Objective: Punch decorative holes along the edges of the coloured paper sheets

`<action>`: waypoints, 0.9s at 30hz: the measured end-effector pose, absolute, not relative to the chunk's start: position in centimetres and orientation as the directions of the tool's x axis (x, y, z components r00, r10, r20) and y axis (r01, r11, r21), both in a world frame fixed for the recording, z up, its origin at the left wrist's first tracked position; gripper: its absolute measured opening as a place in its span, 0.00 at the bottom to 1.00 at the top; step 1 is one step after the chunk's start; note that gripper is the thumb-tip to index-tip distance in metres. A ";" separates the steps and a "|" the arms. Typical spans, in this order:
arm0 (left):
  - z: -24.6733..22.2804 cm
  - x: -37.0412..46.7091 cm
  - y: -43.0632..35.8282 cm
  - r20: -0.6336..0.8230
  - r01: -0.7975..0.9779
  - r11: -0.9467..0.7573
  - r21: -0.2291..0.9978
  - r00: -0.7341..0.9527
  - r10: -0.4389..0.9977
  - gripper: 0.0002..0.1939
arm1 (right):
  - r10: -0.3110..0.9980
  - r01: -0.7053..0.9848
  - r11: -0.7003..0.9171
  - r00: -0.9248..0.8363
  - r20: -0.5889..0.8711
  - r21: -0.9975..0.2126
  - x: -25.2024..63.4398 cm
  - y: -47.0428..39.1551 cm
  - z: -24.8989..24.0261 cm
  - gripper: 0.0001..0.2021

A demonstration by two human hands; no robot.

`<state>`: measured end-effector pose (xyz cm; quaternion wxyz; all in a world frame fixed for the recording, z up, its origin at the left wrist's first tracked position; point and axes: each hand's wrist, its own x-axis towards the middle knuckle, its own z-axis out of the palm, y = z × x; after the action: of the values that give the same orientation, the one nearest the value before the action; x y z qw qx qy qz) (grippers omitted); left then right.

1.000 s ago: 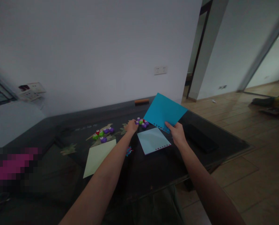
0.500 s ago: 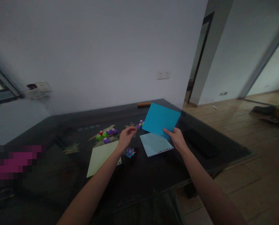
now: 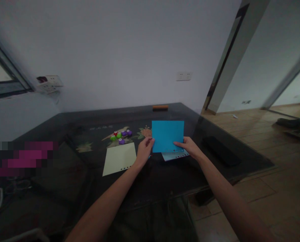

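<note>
A blue sheet (image 3: 167, 134) with small holes along its lower edge is held up over the dark table. My right hand (image 3: 190, 146) pinches its lower right part, thumb on the front. At the left edge of the sheet, my left hand (image 3: 145, 150) grips it between thumb and fingers. Partly covered by the blue sheet, a pale sheet (image 3: 173, 156) with a row of holes lies on the table. A cream sheet (image 3: 119, 157) lies left of my left hand. Small bits beside my left hand are mostly hidden.
Several purple, green and red balls with eye-like tops (image 3: 121, 141) lie behind the cream sheet. A long black object (image 3: 221, 151) rests at the right of the table (image 3: 150, 188), and an orange-brown bar (image 3: 160, 108) at the back. A pixelated magenta patch covers the far left.
The blue sheet has turned level and moved lower. My left hand, empty before, has come to its left edge and closed on it. The camera view has shifted a little.
</note>
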<state>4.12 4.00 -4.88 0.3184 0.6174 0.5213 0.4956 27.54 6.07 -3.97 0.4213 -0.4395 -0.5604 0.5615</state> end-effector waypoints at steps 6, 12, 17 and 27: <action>-4.5 4.0 3.8 0.262 0.231 -0.248 0.941 -0.033 0.964 0.09 | 0.977 -0.044 0.041 -0.209 0.050 -0.998 27.5 6.2 -3.6 0.20; -4.1 4.1 3.4 0.299 0.205 -0.286 0.936 -0.031 0.954 0.08 | 0.983 -0.065 0.183 -0.002 0.184 -0.981 28.3 7.1 -3.9 0.16; -4.2 4.2 3.3 0.302 0.207 -0.289 0.935 -0.033 0.953 0.10 | 0.981 -0.057 0.193 0.044 0.190 -0.980 28.3 7.0 -3.7 0.17; -4.4 4.7 3.0 0.338 0.245 -0.326 0.913 -0.007 0.941 0.19 | 0.974 -0.058 0.194 0.132 0.185 -0.979 28.6 7.4 -4.1 0.17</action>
<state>4.72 2.99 -4.44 0.3313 0.6218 0.4767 0.5256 28.65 7.41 -4.09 0.5933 -0.4624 -0.4952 0.4348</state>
